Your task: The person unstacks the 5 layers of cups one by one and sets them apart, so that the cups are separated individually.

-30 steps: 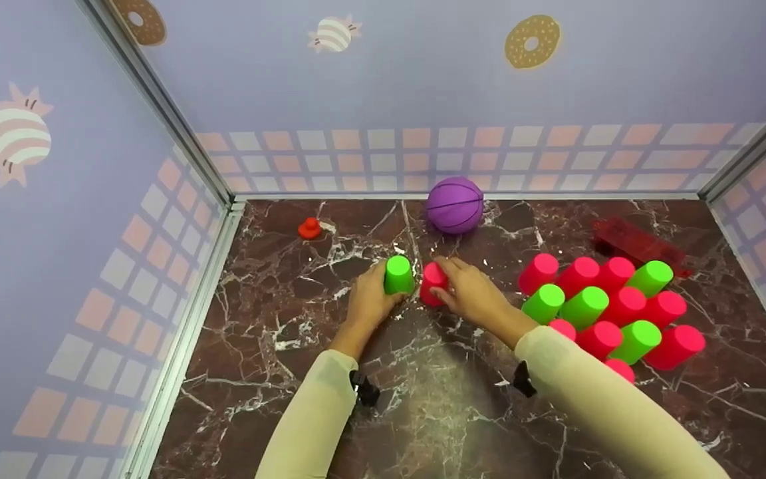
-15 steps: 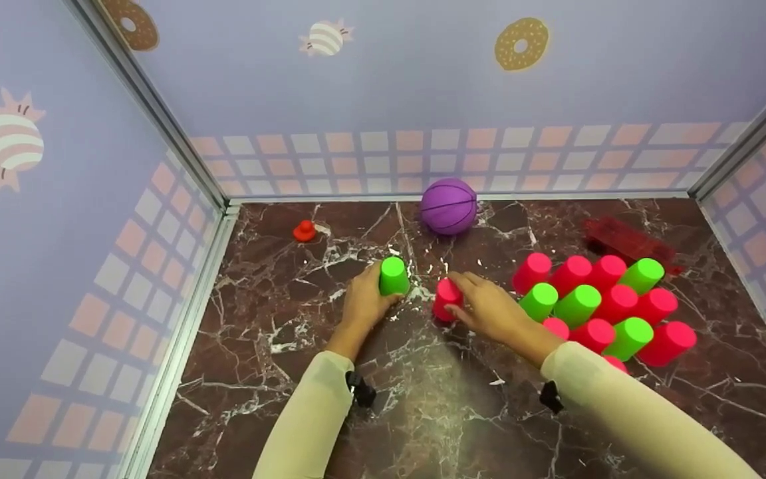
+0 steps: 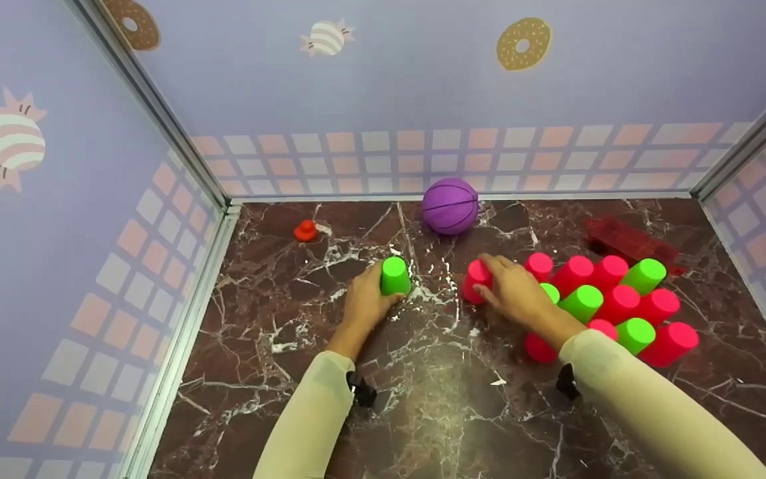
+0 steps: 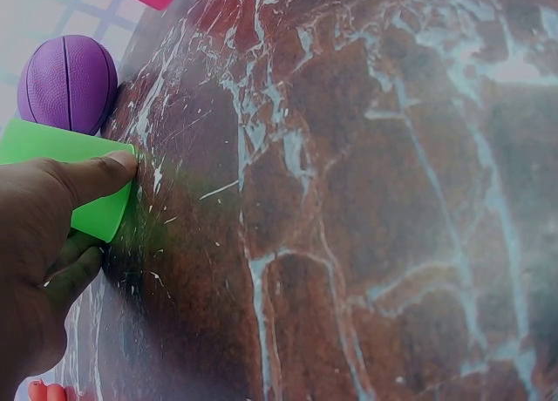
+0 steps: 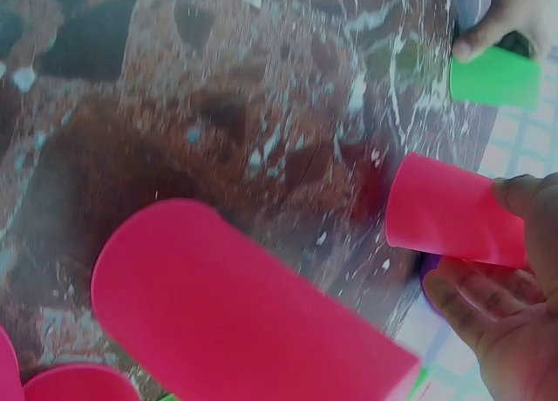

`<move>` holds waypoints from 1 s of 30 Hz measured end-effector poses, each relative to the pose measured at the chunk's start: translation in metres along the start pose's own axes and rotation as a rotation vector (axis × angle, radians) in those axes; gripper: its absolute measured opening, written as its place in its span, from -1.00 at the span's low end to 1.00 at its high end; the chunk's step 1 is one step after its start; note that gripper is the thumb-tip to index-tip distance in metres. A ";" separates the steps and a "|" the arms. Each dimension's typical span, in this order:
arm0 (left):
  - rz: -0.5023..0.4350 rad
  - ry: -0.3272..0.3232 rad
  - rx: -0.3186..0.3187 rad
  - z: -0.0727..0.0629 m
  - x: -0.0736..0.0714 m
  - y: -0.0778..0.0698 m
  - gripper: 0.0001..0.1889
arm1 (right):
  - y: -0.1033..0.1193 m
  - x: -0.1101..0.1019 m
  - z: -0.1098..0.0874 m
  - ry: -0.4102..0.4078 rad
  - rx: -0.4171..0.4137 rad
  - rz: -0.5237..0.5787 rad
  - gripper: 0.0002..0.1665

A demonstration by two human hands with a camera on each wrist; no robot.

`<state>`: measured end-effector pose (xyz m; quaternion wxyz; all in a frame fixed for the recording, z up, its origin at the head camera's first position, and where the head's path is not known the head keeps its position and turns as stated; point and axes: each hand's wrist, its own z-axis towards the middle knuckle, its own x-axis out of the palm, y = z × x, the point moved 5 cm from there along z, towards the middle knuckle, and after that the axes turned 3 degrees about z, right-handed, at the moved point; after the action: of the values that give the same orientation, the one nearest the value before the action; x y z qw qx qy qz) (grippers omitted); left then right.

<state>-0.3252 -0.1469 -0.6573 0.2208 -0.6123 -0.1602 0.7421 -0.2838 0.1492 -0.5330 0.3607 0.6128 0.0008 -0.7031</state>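
My left hand [image 3: 364, 299] grips an upside-down green cup [image 3: 394, 274] in the middle of the floor. In the left wrist view the thumb lies along the side of this green cup [image 4: 105, 216], near its rim. To the right, my right hand [image 3: 519, 293] holds an upside-down pink-red cup [image 3: 475, 286] between thumb and fingers. The right wrist view shows that pink-red cup [image 5: 449, 211] with its rim towards the marbled surface. Just beyond the right hand stands a group of pink-red cups [image 3: 619, 303] and green cups [image 3: 581, 303], partly hidden by the forearm.
A purple ball [image 3: 450, 206] sits by the back wall. At the far left is a small red toy [image 3: 305, 231]. Behind the grouped cups lies a see-through red object [image 3: 629, 241]. Patterned panels [image 3: 356, 159] enclose the brown marbled floor [image 3: 276, 293].
My right hand has carried its pink-red cup to the right, away from the green one and up to the group. The left hand keeps its hold on the green cup in place.
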 end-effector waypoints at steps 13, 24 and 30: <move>-0.001 0.005 0.001 0.000 0.000 0.000 -0.16 | -0.060 0.016 0.014 -0.039 0.056 0.013 -0.23; 0.003 -0.016 0.024 0.000 0.000 0.000 -0.17 | -0.042 0.007 0.018 0.032 0.117 -0.004 -0.25; 0.020 0.011 0.017 0.001 0.002 0.001 -0.17 | -0.057 0.016 0.020 0.075 0.146 -0.031 -0.21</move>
<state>-0.3266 -0.1470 -0.6594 0.2195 -0.6161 -0.1467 0.7421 -0.3302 0.1745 -0.5667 0.3042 0.6633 -0.0274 -0.6832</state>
